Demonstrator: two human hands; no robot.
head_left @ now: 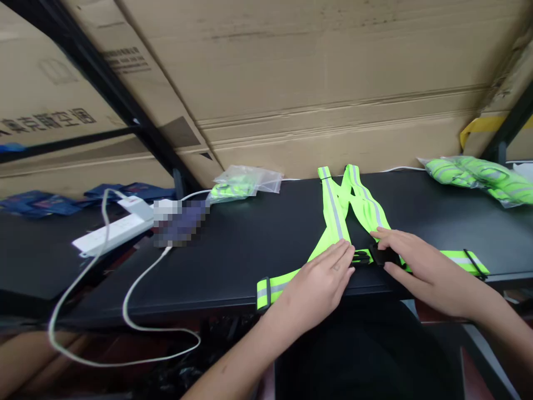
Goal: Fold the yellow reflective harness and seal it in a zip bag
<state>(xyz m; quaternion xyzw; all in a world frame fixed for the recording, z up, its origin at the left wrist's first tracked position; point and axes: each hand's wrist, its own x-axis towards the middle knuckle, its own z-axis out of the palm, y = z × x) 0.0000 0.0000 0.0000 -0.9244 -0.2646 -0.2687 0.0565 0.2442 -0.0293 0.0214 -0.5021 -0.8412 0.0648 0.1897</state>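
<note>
Grip of the left hand [318,283] has its fingers straight and close together, just left of the buckle [383,255]; whether it pinches the strap there, I cannot tell. Grip of the right hand [416,258] curves around the buckle, thumb in front and fingers behind, but how firmly it presses is also not visible. Bright green vest [333,214] lies on the bench [258,239], with its 2 shoulder straps behind the buckle and its belt to both sides.

As I judge, the spreading out is done, because the straps lie mostly flat. Prongs show beside the buckle, so its closing seems not complete, though the fingers hide part of it.

Front edge of the bench runs just before the buckle, and cardboard [333,66] stands behind it, so depth looks limited. Leftwards from the buckle, the dark surface continues to a white power strip [112,236], which should give better room sideways.
</note>
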